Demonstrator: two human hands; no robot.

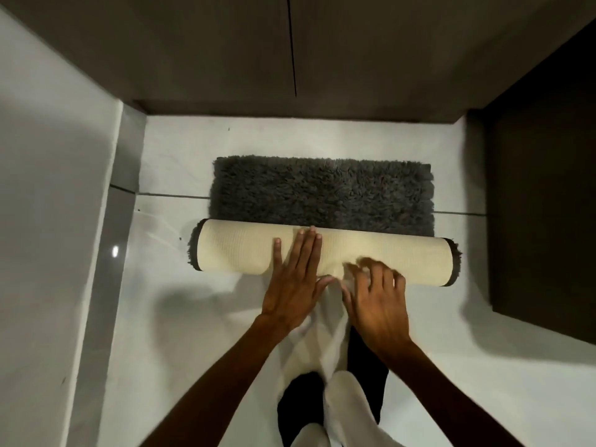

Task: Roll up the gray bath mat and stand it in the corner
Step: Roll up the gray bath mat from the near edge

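The left hand (292,279) lies flat and open on top of the roll, fingers straight and pressed together, gripping nothing. The right hand (375,301) sits at the roll's near side with fingers spread and slightly curled, blurred, so whether it pinches the backing I cannot tell. The gray bath mat (322,191) is about half rolled on the white tiled floor (180,317): a cream, finely ribbed backing forms a firm cylinder, shaggy dark pile showing at both ends and lying flat beyond it toward the wall. To roll well, I'd say spread both palms wider apart and push evenly, keeping the ends square.
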